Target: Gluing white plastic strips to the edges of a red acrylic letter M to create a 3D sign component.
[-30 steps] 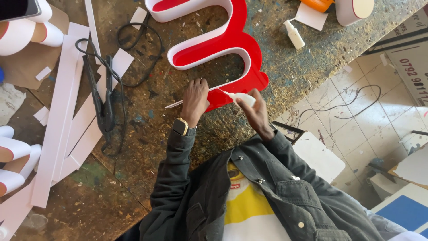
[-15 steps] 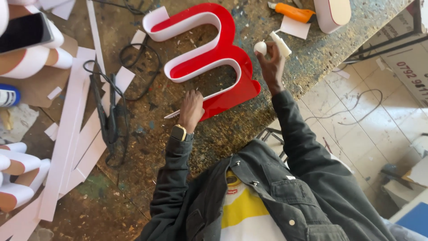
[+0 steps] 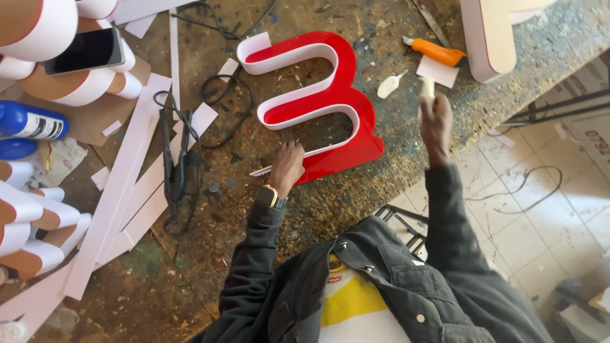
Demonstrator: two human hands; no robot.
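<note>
1. Your left hand (image 3: 287,166) is pressed flat, fingers curled down, on the near edge of the red channel letter (image 3: 349,105), which lies face-up in the middle of the counter (image 3: 267,235). A thin white strip (image 3: 262,171) pokes out leftward from under that hand.
2. Your right hand (image 3: 436,122) is raised just off the letter's right side, clenched around a small white tube (image 3: 427,87) that points away from you.
3. The letter lies left of the right hand and directly under the left, so the left hand is the nearer one. The letter's long axis runs from its far-left tip, with its white rim, down to the near-right corner.
4. Beyond the letter's right side lie an orange utility knife (image 3: 435,53), a white paper scrap (image 3: 438,72) and a small white spoon-shaped offcut (image 3: 389,86). Past them stands a large white letter form (image 3: 492,38).
5. Left of the letter lie a black corded tool (image 3: 178,168) and long white strips (image 3: 121,197).
6. Far left of the letter, a blue bottle (image 3: 19,117) with a white printed label lies on its side. A dark phone (image 3: 86,51) rests on white-and-brown curved forms (image 3: 38,25).
7. Right of the letter, below the counter's edge, a pale sign panel (image 3: 591,133) with red printing lies on the tiled floor (image 3: 508,209).
</note>
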